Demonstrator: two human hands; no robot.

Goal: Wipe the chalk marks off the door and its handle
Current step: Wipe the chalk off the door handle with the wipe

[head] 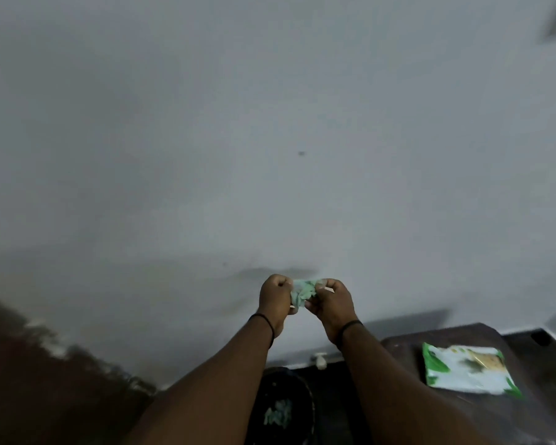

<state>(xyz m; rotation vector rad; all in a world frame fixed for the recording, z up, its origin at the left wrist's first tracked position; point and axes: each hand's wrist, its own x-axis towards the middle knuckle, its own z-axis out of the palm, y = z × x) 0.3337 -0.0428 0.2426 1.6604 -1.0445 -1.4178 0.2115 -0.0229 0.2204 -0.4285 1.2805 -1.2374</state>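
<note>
Far to the left of the hands a dark brown floor edge (29,358) runs diagonally along the foot of a pale grey wall (270,123), and that bare wall fills all the room above and to both sides of the hands. The left hand (275,300) is curled into a fist gripping one end of a pale green wipe (302,292); the right hand (331,303), just beside it, pinches the other end with curled fingers. The wipe is crumpled and bunched between them, its long axis running roughly left to right from fist to fist. Each wrist carries a thin black band (267,322). Below and between the forearms sits a dark round bin (283,409) holding greenish scraps, with a small white tap (320,361) just above it. Down to the right of the right hand, well apart, a green-and-white wipe packet (469,370) lies flat on a dark brown table (405,351). The whole view is blurred.
</note>
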